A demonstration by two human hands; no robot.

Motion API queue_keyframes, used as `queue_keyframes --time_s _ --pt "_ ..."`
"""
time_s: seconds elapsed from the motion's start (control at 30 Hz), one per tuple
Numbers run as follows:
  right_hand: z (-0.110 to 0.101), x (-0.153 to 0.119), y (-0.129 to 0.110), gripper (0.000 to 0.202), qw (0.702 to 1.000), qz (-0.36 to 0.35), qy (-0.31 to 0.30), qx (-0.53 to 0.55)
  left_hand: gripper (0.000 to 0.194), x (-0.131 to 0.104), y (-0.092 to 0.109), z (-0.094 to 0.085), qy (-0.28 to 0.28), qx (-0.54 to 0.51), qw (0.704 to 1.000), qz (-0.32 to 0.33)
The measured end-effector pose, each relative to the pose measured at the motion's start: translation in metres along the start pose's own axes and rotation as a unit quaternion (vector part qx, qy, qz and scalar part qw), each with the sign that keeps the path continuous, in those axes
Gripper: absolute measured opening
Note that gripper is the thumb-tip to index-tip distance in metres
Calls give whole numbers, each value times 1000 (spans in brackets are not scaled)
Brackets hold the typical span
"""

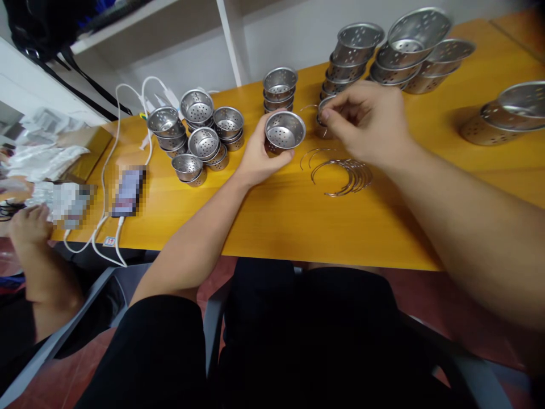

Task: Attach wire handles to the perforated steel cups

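Note:
My left hand [260, 156] is wrapped round a small perforated metal cup [285, 132], its open top facing up. To the right, my right hand [361, 116] is pinched over another small metal cup [326, 128], which it partly hides. A thin curved wire shows beside the pinched fingertips; whether they grip it is too small to tell. Below the right hand, several thin curved wires [351, 180] lie overlapping on the yellow table [272, 227]. Behind the left hand stands a stack of perforated cups [279, 85].
Several stacked small cups [204, 143] stand left of my left hand. Larger perforated cups [347, 48] are stacked at the back right, with more cups [506, 113] at the far right. A phone [129, 191] with white cables lies left. Another person's hand [32, 224] rests at the far left.

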State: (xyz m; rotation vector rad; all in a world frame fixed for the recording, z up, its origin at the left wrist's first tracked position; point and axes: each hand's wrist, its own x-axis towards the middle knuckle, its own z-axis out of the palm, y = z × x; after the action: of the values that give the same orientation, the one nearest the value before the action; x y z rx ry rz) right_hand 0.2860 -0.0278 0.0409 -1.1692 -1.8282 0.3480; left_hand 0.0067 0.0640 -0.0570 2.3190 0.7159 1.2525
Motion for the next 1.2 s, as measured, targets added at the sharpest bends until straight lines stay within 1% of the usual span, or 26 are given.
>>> queue_keyframes --time_s 0.17,0.23,0.33,0.4,0.53,0.67,0.73,0.8,0.87,0.93,1.03,1.13,1.2 --pt "-2 0 -3 8 999 16 -12 33 102 0 11 -1 3 3 1000 -1" --pt "-3 -1 -5 11 998 34 -45 15 101 0 12 -1 10 -3 1000 2" --pt "-3 -1 -4 19 992 47 -115 -38 103 0 8 1 19 -11 1000 -7" --pt "-4 -1 -2 21 986 36 -149 -62 105 0 4 1 20 -15 1000 -16" --pt "-9 1 3 20 974 0 -213 -75 106 -1 -1 2 7 -19 1000 -16" --pt "-16 6 11 20 943 -56 -313 -93 106 -2 -3 1 -2 -6 1000 -27" --pt "-21 7 12 26 929 -71 -357 -75 108 -1 -1 1 -2 -4 999 -32" --pt "-26 8 8 34 916 -72 -393 -36 109 -1 1 1 4 -7 999 -36" --pt "-30 6 -1 39 897 -72 -437 -4 110 0 4 0 13 -7 999 -42" --pt "-31 2 -10 42 877 -77 -475 -1 110 0 6 -1 17 -3 999 -52" --pt "-24 -3 -19 44 865 -95 -492 -16 109 0 11 -3 10 5 998 -65" --pt "-16 -4 -17 29 859 -103 -501 -24 108 1 15 -3 -2 6 998 -68" --pt "-11 -2 -14 20 857 -96 -505 -36 109 1 18 -3 7 0 997 -72"
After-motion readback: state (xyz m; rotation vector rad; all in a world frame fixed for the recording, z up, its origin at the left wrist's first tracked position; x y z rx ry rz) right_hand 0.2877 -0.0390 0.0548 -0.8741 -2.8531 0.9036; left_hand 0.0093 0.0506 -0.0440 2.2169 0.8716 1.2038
